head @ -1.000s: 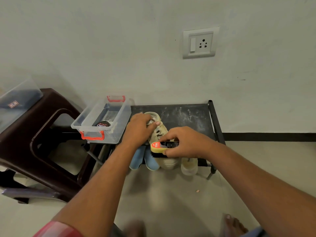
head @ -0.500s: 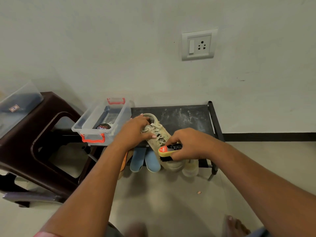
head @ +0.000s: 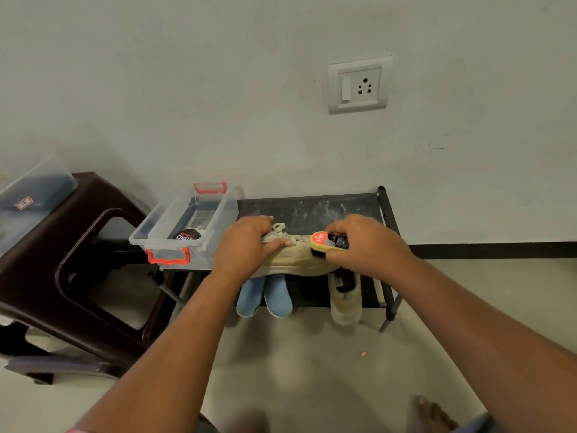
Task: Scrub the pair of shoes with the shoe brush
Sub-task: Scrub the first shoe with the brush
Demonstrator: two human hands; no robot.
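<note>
Plastic storage box, clear with red latches, at the left end of the black metal rack; holds one round dark polish tin. Just beside it, left hand curled over the laces of a beige lace-up sneaker, which lies lengthwise left to right along the rack's front edge. At the sneaker's right end, right hand wrapped round the yellow-backed, black-bristled shoe brush, bristles down on the upper. On the shelf below, second beige sneaker, probably next.

I read the shoe as matt beige cloth, scuffed and grubby. The shoe brush has a glossy yellow plastic back over dark bristles. The storage box is clear, smooth plastic, the shoe rack top is matt black and dust-streaked, and the stool is glossy brown plastic.
</note>
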